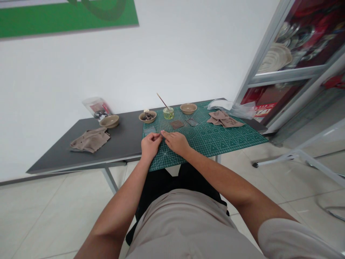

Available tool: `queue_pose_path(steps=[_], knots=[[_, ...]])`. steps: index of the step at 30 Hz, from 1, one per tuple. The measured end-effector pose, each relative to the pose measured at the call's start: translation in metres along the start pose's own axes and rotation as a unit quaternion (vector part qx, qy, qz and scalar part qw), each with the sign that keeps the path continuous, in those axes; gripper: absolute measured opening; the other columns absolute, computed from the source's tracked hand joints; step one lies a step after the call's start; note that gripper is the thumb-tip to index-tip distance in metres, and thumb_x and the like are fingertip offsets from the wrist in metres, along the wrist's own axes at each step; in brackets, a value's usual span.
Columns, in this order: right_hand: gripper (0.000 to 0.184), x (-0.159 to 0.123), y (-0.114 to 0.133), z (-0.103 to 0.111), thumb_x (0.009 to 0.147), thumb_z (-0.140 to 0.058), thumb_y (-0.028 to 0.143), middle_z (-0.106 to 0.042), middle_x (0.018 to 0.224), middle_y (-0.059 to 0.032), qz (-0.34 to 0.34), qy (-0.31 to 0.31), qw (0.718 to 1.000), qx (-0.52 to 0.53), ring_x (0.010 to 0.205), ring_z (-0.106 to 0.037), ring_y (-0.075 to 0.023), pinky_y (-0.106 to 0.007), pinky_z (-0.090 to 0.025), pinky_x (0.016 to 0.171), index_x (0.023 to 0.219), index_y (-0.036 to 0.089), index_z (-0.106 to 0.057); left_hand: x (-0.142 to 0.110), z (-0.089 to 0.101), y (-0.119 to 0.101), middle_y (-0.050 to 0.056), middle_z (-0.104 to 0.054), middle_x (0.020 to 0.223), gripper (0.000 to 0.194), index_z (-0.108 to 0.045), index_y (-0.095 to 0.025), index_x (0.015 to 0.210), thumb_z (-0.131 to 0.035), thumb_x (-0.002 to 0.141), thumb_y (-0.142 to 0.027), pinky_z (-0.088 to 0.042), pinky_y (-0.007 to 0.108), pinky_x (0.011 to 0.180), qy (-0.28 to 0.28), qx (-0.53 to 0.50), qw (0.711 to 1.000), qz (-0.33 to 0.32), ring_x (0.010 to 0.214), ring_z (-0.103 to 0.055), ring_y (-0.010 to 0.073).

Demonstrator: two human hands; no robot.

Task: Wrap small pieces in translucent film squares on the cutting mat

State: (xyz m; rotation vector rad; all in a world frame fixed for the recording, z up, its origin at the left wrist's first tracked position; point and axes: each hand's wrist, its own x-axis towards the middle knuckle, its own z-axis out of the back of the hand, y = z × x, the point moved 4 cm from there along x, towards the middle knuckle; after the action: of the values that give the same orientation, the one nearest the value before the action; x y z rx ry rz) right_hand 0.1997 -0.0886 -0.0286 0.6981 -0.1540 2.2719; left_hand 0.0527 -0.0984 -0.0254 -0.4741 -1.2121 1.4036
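My left hand (151,144) and my right hand (177,142) meet fingertip to fingertip just above the green cutting mat (215,138). Both are closed in a pinch; whatever lies between the fingertips is too small to make out. Beyond my left fingers lies a clear, flat plastic piece (150,131). A brown square piece (177,124) rests past my right hand, with a clear greyish packet (192,122) beside it. Farther back stands a small glass jar (168,114) of yellowish liquid, a thin brush or stick (162,100) leaning in it.
A bowl of dark bits (147,117) and a tan bowl (188,108) stand at the back. On the dark table (121,144) are another bowl (109,121), a plastic tub (97,108) and a brown cloth (91,140). Another cloth (224,119) and plastic bags (237,108) lie right.
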Motion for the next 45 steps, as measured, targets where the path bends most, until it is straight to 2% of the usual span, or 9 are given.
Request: queue_pose_path(steps=[24, 28, 33, 39, 45], knots=[[0.046, 0.002, 0.0, 0.005, 0.095, -0.043, 0.017, -0.058, 0.138, -0.0083, -0.026, 0.01, 0.999, 0.029, 0.113, -0.063, -0.0191, -0.034, -0.047, 0.097, 0.14, 0.015, -0.048, 0.001, -0.003, 0.005, 0.0, -0.068, 0.069, 0.022, -0.067, -0.017, 0.078, -0.07, 0.071, -0.037, -0.047, 0.025, 0.063, 0.014, -0.057, 0.998, -0.004, 0.061, -0.059, 0.0122], [0.044, 0.002, 0.002, 0.005, 0.096, -0.042, 0.018, -0.056, 0.139, -0.0096, -0.007, 0.009, 0.999, 0.031, 0.115, -0.062, -0.019, -0.034, -0.047, 0.097, 0.139, 0.012, -0.049, 0.003, -0.004, 0.001, 0.0, -0.068, 0.068, 0.016, -0.067, -0.017, 0.075, -0.068, 0.071, -0.032, -0.047, 0.024, 0.063, 0.037, -0.03, 0.999, -0.003, 0.062, -0.06, 0.0126], [0.043, 0.001, 0.003, 0.005, 0.095, -0.043, 0.017, -0.054, 0.141, -0.0097, 0.016, 0.0, 0.999, 0.028, 0.119, -0.06, -0.0193, -0.035, -0.047, 0.098, 0.137, 0.015, -0.052, 0.003, -0.004, -0.005, -0.002, -0.066, 0.064, 0.008, -0.067, -0.017, 0.069, -0.066, 0.07, -0.026, -0.045, 0.023, 0.061, 0.043, 0.015, 0.999, -0.015, 0.06, -0.059, 0.0121], [0.045, 0.001, 0.0, 0.002, 0.095, -0.042, 0.018, -0.055, 0.14, -0.0103, 0.003, -0.005, 1.0, 0.024, 0.118, -0.06, -0.0194, -0.035, -0.047, 0.097, 0.139, 0.014, -0.05, 0.001, -0.003, -0.003, -0.001, -0.069, 0.067, 0.014, -0.071, -0.018, 0.075, -0.067, 0.074, -0.032, -0.045, 0.024, 0.062, 0.022, 0.024, 0.999, -0.017, 0.061, -0.06, 0.0125], [0.045, 0.002, -0.001, 0.005, 0.095, -0.043, 0.017, -0.06, 0.135, -0.0116, -0.029, 0.006, 0.999, 0.025, 0.114, -0.063, -0.0198, -0.034, -0.047, 0.097, 0.14, 0.013, -0.049, -0.001, -0.002, 0.003, 0.001, -0.072, 0.074, 0.023, -0.072, -0.018, 0.083, -0.071, 0.072, -0.038, -0.049, 0.025, 0.066, -0.005, -0.026, 1.0, 0.001, 0.066, -0.064, 0.0144]])
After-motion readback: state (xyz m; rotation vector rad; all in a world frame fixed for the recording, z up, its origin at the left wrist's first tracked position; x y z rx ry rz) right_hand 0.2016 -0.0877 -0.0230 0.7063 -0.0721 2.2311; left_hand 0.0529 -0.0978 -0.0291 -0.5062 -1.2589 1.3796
